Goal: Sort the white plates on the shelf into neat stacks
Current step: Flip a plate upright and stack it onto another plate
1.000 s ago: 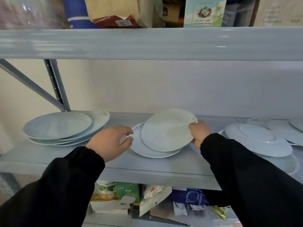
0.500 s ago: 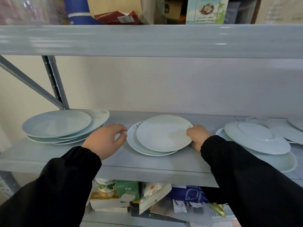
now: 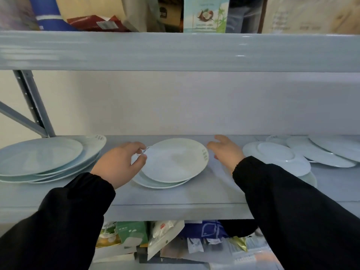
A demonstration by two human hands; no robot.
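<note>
So the grey metal shelf (image 3: 175, 199) runs across the middle of the frame, and dead centre on it sits a small stack of round white ceramic plates (image 3: 173, 160), the top one sitting a bit off to the right of the ones under it, so it's not quite squared up. The left hand (image 3: 118, 164) is at the stack's left edge, thumb and fingertips (image 3: 143, 152) pinched on the rim of the top plate. The right hand (image 3: 226, 151) is just beside the stack's right edge, fingers spread loose and holding nothing, not touching the plates as far as I can see. Both arms are in black sleeves (image 3: 292, 207). Over at the left of the frame there's a bigger pile of wide pale plates (image 3: 42, 158), kind of fanned out rather than lined up. On the right side there's another messy bunch of white plates (image 3: 282, 156) overlapping each other, some trailing off toward the right edge. Bottom of the frame, under the shelf, you can see a jumble of packets and a green carton (image 3: 132, 232). Top of the frame has another shelf with boxes, including a coconut-print carton (image 3: 204, 14).
</note>
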